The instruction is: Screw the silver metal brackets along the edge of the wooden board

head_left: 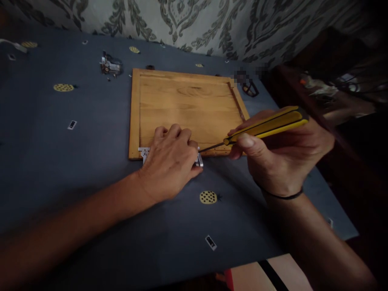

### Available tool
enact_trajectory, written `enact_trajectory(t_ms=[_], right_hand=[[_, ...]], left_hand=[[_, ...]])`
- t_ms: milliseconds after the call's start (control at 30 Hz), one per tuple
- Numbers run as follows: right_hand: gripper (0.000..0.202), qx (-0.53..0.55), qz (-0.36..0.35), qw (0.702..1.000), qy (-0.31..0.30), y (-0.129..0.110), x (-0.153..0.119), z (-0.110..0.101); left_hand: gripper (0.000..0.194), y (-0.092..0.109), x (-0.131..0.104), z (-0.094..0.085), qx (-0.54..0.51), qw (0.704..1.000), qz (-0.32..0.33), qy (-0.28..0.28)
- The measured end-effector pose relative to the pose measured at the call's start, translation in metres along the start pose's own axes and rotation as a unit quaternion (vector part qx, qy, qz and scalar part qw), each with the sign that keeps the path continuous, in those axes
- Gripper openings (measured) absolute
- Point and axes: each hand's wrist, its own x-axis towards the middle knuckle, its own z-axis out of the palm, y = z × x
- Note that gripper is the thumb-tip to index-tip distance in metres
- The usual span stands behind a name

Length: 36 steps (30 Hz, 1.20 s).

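Presently: left hand (169, 161) pressed flat over metal hinge (200, 161) at the near edge of wooden panel (184, 109). Right hand (279, 157) grips yellow screwdriver (263, 127), tip at the hinge. Step, judged: driving a screw; next needs steady alignment.

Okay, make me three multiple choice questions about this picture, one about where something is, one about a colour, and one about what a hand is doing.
1. Where does the metal bracket lie?
A. at the wooden panel's near edge
B. at the panel's far edge
C. off by the wall

2. What colour is the screwdriver handle?
A. red
B. yellow and black
C. blue

3. What is the left hand doing?
A. hanging in the air
B. gripping the screwdriver
C. pressing down on the bracket

Answers:
1 A, the bracket sits against the near edge of the wooden panel.
2 B, yellow with black stripes.
3 C, it covers the bracket; the right hand holds the screwdriver.
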Motion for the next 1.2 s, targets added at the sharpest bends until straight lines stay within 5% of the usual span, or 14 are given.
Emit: enact_trajectory(t_ms=[267,467,667,1200], right_hand=[[0.021,-0.015,-0.022,0.992,0.126,-0.001,0.0017,0.0036],[0.016,-0.022,-0.018,0.998,0.062,0.0031,-0.0002,0.0028],[0.008,-0.019,-0.01,0.998,0.06,0.0055,-0.0041,0.0045],[0.021,0.082,0.084,0.992,-0.044,0.0028,-0.0011,-0.002]], left_hand=[[0.027,-0.0009,-0.0007,0.002,-0.008,1.0,0.004,0.011],[0.027,-0.0006,-0.0007,0.0011,-0.005,1.0,0.003,0.006],[0.026,-0.0006,-0.0007,0.0013,-0.003,1.0,0.005,0.013],[0.026,-0.0013,-0.0018,0.0015,-0.001,1.0,0.013,0.02]])
